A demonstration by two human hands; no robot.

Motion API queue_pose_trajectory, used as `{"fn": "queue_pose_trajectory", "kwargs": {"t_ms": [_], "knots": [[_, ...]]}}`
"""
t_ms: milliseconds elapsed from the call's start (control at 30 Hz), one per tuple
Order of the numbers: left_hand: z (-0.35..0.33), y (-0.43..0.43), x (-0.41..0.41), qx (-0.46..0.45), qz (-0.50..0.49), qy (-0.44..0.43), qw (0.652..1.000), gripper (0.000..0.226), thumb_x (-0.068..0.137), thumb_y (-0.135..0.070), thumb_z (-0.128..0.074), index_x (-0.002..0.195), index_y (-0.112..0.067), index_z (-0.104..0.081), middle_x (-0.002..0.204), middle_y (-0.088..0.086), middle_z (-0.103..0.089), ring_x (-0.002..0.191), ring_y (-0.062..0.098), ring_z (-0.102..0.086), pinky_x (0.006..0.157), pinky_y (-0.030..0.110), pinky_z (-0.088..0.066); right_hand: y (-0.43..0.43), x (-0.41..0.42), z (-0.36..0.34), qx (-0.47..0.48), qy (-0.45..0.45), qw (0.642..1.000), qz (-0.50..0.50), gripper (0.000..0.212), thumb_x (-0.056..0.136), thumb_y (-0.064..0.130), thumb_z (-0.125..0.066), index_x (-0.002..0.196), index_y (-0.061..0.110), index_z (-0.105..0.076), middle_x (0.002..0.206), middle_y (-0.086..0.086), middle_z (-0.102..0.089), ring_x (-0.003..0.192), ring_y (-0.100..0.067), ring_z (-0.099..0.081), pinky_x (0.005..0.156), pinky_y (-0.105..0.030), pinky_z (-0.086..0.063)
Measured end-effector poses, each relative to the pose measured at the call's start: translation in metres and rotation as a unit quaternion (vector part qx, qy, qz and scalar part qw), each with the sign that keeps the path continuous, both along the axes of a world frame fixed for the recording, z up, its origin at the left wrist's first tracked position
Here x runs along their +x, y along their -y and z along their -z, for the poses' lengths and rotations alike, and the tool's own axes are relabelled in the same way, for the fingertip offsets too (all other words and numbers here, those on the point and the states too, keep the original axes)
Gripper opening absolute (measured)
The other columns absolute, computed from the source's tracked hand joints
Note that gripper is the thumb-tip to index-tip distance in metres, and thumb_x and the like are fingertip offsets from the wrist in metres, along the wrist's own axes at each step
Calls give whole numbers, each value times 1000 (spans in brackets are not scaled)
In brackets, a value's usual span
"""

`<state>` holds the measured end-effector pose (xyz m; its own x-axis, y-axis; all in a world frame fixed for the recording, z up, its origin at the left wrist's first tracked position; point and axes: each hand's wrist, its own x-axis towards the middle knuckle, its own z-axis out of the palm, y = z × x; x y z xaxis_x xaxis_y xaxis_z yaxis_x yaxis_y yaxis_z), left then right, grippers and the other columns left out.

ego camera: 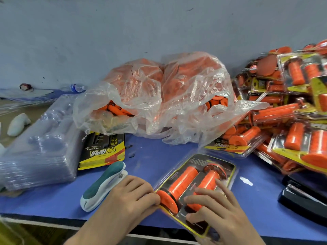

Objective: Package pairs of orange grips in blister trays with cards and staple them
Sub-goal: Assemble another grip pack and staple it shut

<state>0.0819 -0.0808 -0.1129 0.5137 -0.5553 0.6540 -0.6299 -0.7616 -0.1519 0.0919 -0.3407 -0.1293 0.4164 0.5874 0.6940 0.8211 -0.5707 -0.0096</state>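
Left grip (pixel 129 197) pinches the blister tray's (pixel 200 161) near-left edge, and right grip (pixel 217 213) presses on top with fingers spread. Tray with both orange grips (pixel 184 181) sits at the table's (pixel 150 156) front edge. Stapler (pixel 104 184) is just left, and a strip of blue shows before the plastic bag (pixel 159 96).

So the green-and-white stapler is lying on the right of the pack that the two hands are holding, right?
No, the green-and-white stapler lies on the left of the pack, beside the left hand. The head view shows it. The left hand and the right hand are both on that pack.
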Motion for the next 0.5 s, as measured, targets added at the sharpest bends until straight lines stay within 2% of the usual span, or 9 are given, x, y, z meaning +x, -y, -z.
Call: {"fn": "queue_pose_trajectory", "kwargs": {"t_ms": [67, 167, 200, 300, 367, 467, 500], "knots": [[2, 2, -7, -6, 8, 26, 1000, 20, 93, -23, -65, 73, -22, -65, 74, -7, -53, 68, 16, -47, 70, 24, -42, 1, -4, 2, -20, 37, 999, 11, 35, 99, 38, -44, 76, 32, -69, 113, 19, -67, 110, -8, -64, 98, -49, -40], [11, 10, -15, -1, 23, 35, 999, 17, 89, -19, -70, 74, -22, -63, 72, -4, -49, 66, 17, -45, 72, 26, -43, -5, -7, 5, -21, 63, 997, 34, 46, 101, 43, -37, 69, 31, -69, 103, 15, -72, 105, -15, -68, 94, -46, -42], [14, 13, -15, 2, 26, 37, 999, 17, 89, -20, -71, 73, -21, -64, 71, -4, -49, 65, 18, -47, 71, 27, -46, -8, -6, 5, -20, 62, 997, 38, 46, 102, 43, -35, 69, 31, -65, 101, 15, -72, 106, -18, -68, 94, -45, -43], [18, 21, -11, -18, 43, 26, 999, 19, 90, -25, -71, 72, -20, -67, 71, -5, -53, 67, 16, -52, 71, 26, -48, -5, 2, 3, -31, 47, 998, 24, 30, 106, 42, -26, 83, 33, -44, 106, 16, -71, 119, -19, -59, 97, -42, -39], [17, 22, -8, -29, 65, 0, 997, 19, 93, -28, -68, 75, -21, -67, 74, -6, -55, 73, 14, -56, 74, 25, -48, 2, 9, 0, -24, 9, 1000, 2, 26, 104, 39, -31, 83, 34, -44, 110, 19, -69, 121, -15, -55, 96, -40, -40], [17, 26, -2, -27, 88, -46, 995, 13, 94, -29, -64, 83, -24, -61, 82, -5, -57, 82, 12, -60, 80, 24, -47, 15, 11, -4, -19, -71, 997, -10, 34, 97, 41, -46, 71, 27, -63, 119, 17, -65, 125, -11, -54, 93, -35, -44], [17, 26, 0, -24, 93, -58, 994, 11, 95, -30, -64, 86, -26, -58, 86, -6, -57, 85, 10, -61, 84, 24, -45, 20, 11, -4, -13, -100, 995, -13, 28, 92, 39, -52, 71, 25, -65, 124, 15, -63, 128, -10, -52, 96, -34, -43]]}}
